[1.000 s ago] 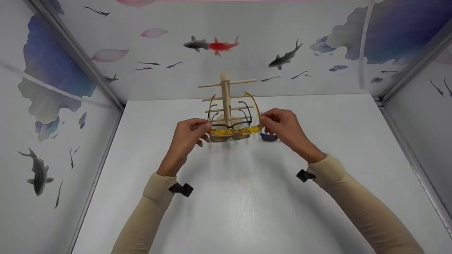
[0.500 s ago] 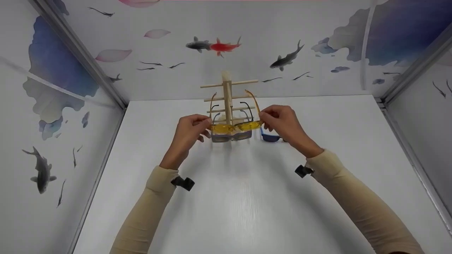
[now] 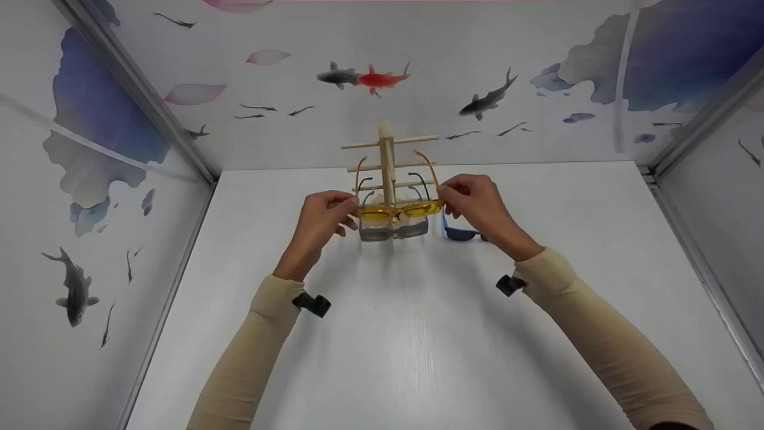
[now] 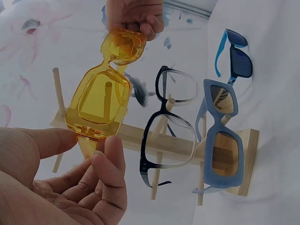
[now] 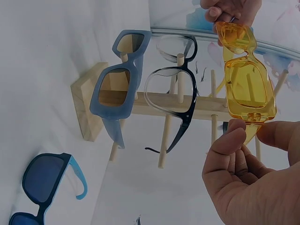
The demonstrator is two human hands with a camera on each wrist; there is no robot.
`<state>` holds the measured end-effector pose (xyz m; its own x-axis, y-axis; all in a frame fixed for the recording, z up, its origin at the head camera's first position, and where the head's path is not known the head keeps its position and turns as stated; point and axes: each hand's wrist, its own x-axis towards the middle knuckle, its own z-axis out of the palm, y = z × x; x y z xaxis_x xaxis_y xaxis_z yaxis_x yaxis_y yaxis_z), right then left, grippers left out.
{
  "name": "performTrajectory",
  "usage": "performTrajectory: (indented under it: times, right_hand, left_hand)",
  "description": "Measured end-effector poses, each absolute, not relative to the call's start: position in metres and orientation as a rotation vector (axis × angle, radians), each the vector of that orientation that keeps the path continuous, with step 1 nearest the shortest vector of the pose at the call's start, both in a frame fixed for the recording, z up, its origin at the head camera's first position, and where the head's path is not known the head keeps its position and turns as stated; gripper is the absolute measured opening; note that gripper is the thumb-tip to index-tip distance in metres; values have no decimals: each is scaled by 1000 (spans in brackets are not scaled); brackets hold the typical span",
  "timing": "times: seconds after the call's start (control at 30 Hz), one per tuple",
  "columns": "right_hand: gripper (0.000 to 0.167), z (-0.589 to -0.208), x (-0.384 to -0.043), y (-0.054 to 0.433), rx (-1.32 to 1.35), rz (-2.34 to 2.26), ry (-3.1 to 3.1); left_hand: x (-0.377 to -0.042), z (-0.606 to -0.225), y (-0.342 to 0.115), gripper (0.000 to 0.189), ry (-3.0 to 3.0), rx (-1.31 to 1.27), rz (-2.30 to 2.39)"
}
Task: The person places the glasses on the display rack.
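Yellow translucent sunglasses are held level in front of a wooden glasses rack, temples pointing back toward it. My left hand pinches them by the left hinge between thumb and fingers. At the opposite hinge, my right hand pinches the other temple. Lower on the rack hang black-and-clear eyeglasses. Below those, blue-grey sunglasses with brown lenses sit on the lowest pegs. Seen from the wrists, the yellow pair stands apart from those two; whether its temples touch a peg I cannot tell.
Dark sunglasses with blue temples lie on the white table, right of the rack. The rack's top peg bears no glasses. Behind stands a wall panel printed with fish, and side panels flank the table.
Both hands have raised the yellow sunglasses slightly, away from the blue-grey pair below. More of the blue-temple sunglasses shows beside my right hand. The grip looks unchanged.
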<state>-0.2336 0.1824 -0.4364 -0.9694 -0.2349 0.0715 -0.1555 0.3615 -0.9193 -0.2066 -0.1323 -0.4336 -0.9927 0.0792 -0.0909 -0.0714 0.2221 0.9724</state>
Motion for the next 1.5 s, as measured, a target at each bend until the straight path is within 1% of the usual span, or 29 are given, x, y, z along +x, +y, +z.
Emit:
performTrajectory:
  times: [0.4,0.73,0.9,1.17,1.5]
  right_hand:
    - [26,-436,-238,180,-360,-1725,2531]
    - [27,-432,-241,173,-367,-1736,2514]
    - [28,-432,-244,172,-357,-1717,2517]
    - [28,-430,-248,168,-357,-1726,2515]
    - [32,-437,-259,170,-270,-1737,2502]
  left_hand:
    - [-217,-433,-131,31,2365,-23,1901]
    - [-216,-429,-138,32,2392,-33,1890]
    - [-219,-427,-139,36,2400,-26,1888]
    - [-224,-430,-140,33,2397,-27,1910]
    - [-230,-434,-134,36,2367,-58,1915]
